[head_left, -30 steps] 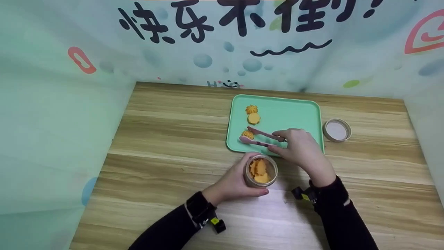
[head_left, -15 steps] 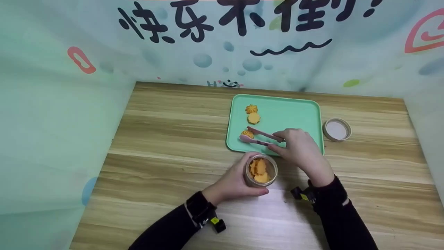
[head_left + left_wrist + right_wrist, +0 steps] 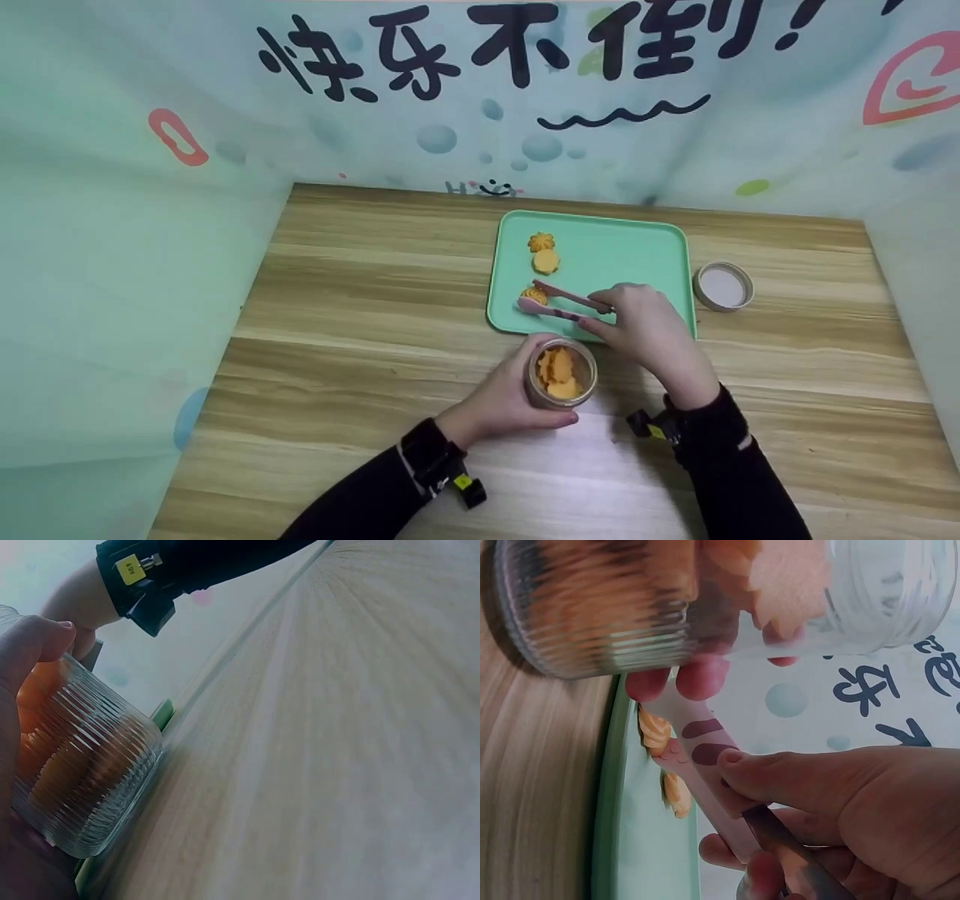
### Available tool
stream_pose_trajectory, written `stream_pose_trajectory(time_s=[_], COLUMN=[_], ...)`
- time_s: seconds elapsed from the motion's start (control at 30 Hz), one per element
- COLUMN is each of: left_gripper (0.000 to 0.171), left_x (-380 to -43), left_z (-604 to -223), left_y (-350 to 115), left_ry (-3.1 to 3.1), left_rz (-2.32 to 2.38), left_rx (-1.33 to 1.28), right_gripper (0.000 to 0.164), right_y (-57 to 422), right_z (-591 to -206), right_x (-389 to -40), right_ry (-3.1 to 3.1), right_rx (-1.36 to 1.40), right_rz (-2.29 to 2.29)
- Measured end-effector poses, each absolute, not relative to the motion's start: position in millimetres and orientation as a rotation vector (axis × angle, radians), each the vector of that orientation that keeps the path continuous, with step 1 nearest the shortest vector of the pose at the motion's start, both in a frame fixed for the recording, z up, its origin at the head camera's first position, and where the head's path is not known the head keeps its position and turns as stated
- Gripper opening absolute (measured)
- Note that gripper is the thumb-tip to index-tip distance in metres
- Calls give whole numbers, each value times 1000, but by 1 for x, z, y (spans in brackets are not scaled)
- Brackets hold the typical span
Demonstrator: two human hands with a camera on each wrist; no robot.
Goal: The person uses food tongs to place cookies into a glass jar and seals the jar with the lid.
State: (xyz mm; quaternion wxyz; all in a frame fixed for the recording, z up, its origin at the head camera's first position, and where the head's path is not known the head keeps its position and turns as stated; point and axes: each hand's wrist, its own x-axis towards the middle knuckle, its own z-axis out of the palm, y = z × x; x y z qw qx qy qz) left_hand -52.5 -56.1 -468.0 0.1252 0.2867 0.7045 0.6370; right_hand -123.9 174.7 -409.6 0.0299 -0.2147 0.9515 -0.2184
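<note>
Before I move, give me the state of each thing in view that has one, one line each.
Tray, flat on the table, three cookies visible on it.
Jar, unlidded, partly filled with cookies.
Lid, off, lying just right of the tray.
Tongs, arms apart, tips either side of one cookie; contact unclear.
Left hand, holding the jar.
Right hand, gripping the tongs.

We see a glossy ribbed glass jar (image 3: 97,772), a smooth plastic-looking tray (image 3: 637,255), plastic-looking tongs (image 3: 724,791) with shiny metal, a wood-grain tabletop (image 3: 375,300), a creased cloth backdrop (image 3: 382,154)
</note>
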Motion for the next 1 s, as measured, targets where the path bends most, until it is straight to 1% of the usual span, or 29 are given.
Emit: stream_pose_trajectory(time_s=[0.3,0.5,0.57,0.73,1.0], left_gripper=[91,91,92,96,99], left_x=[-53,-53,-54,-58,-58], left_z=[-467,-469,-477,-500,-503], left_y=[-57,-57,-55,-53,-53], left_ry=[2048,2055,2058,2070,2138], left_rz=[1854,1866,1876,1861,1809], left_rx=[835,857,860,811,791], right_gripper=[28,26,27,28,37], right_y=[183,201,208,222,241], right_z=[-399,-371,-361,-338,-308], right_x=[-122,-109,-101,-83,-52], right_ry=[2960,2984,3008,3028,2964], right_rx=[-705,-721,-743,-864,-1118], right_rz=[-732,-877,-923,-1017,-955])
